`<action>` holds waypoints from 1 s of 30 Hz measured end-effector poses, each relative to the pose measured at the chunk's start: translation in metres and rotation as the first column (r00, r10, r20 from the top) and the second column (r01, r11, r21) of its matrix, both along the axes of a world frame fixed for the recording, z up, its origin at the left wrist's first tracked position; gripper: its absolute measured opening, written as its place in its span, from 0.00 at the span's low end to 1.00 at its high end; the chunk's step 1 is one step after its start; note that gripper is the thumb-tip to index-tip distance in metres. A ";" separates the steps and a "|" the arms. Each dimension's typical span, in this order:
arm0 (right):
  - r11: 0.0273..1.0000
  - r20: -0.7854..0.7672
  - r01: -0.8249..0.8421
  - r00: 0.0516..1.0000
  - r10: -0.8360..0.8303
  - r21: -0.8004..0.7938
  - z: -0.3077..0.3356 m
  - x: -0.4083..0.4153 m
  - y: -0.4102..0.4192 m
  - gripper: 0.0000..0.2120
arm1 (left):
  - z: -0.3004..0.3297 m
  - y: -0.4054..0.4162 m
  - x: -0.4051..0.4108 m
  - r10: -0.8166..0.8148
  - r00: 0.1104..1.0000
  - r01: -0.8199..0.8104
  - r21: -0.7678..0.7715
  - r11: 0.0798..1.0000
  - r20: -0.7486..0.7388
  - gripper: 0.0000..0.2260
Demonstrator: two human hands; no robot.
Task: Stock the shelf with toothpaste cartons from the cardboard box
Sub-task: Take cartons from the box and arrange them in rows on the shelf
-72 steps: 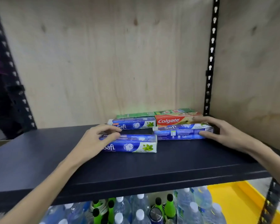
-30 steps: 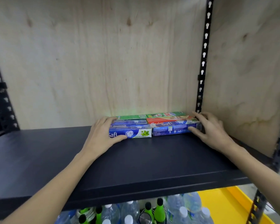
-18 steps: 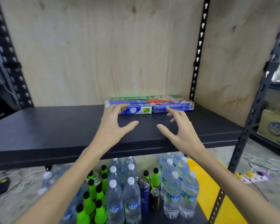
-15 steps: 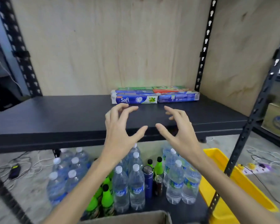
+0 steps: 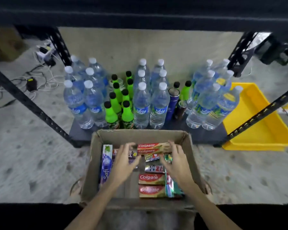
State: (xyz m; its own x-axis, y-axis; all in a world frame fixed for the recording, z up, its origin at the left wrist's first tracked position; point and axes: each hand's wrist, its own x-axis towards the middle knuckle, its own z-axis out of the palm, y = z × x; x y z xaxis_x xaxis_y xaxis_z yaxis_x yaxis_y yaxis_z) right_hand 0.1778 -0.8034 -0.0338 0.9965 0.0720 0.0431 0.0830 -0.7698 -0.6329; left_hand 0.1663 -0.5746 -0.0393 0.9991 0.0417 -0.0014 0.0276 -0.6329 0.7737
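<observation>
The cardboard box (image 5: 188, 146) sits at six o'clock on the floor, in front of a low shelf deck (image 5: 204, 131) at twelve o'clock crowded with water bottles (image 5: 141, 103) and green bottles (image 5: 111, 112); a yellow tray (image 5: 259, 130) lies at three o'clock. Inside the box the toothpaste cartons lie loose: a blue Safi carton (image 5: 106, 165) along the nine o'clock wall, two red Colgate cartons (image 5: 152, 148) stacked at the far wall, two more Colgate cartons (image 5: 151, 185) at the near side. Darker cartons between them are too blurred to name.

The left hand (image 5: 125, 161) and the right hand (image 5: 177, 161) are both down in the box, fingers (image 5: 172, 146) spread and half curled, reaching; neither appears to have hold of a carton yet, though blur makes contact uncertain.

The step looks like picking the next load. It would go best by taking the far stacked Colgate pair, one hand at each end, squeezing them together endwise and lifting them level so they reach the shelf already aligned.
</observation>
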 end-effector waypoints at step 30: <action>0.941 -0.508 0.192 0.802 -0.315 -0.280 -0.111 -0.038 -0.032 0.56 | -0.120 -0.089 -0.012 -0.047 0.820 -0.145 -0.286 0.947 -0.571 0.26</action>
State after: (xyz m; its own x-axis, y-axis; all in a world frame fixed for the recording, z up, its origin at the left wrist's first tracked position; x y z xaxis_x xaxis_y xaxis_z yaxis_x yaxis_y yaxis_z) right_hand 0.1399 -0.8350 -0.1453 0.8372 -0.2406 -0.4912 -0.4394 -0.8307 -0.3420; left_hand 0.1543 -0.6641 -0.1591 0.8123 -0.0077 -0.5831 0.5430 -0.3548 0.7611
